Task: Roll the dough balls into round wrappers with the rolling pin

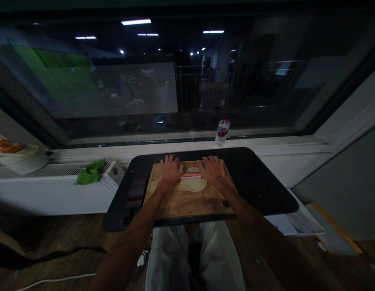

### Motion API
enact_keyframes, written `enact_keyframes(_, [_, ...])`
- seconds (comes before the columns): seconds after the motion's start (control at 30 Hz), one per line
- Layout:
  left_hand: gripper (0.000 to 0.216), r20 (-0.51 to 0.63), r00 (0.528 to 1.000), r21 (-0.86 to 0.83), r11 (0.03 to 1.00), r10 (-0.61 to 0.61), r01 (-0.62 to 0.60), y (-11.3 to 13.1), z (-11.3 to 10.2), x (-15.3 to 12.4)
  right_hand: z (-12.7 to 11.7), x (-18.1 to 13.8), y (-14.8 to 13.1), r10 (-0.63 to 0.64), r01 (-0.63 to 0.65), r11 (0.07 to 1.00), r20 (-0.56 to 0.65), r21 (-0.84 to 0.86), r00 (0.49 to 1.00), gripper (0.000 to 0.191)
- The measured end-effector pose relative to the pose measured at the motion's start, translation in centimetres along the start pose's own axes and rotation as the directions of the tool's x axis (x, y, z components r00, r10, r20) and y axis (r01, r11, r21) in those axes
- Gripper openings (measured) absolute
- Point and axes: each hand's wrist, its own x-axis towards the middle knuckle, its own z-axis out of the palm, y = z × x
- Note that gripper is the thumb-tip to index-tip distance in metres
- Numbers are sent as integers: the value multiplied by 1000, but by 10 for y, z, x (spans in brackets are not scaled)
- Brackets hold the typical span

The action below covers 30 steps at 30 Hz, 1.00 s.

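A round, flat piece of dough lies on a wooden board. Across its upper half runs a rolling pin, with a red and white printed strip along it. My left hand is over the pin's left end, and my right hand is over its right end. Both hands are closed down on the pin, fingers pointing toward the window and thumbs inward. The pin's ends are hidden under my hands.
The board rests on a black tabletop. A dark, blurred flat object lies left of the board. A plastic bottle stands on the windowsill. A green cloth hangs over the radiator, near a white tub.
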Motion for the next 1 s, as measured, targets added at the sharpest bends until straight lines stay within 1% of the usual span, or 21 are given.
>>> enact_keyframes(0.2, [36,-29,999,-22,999,-30,30,-3,4,21,-3,21,-2,26,-28,999,51,44,998,61])
enact_keyframes(0.33, [35,-32,999,-39,999,-38,37,-6,7,37,-2,31,-2,46,-47,996,18,75,999,59])
enact_keyframes(0.53, [35,14,1000,-40,999,-6,6,-8,8,56,3,46,-1,53,-50,994,-29,102,998,58])
enact_keyframes(0.77, [37,44,999,-15,1000,6,-6,-7,10,64,6,59,1,47,-46,996,-16,83,999,50])
enact_keyframes(1.0, [38,64,998,-11,1000,-1,2,-7,11,62,9,60,2,37,-36,996,-13,78,999,46])
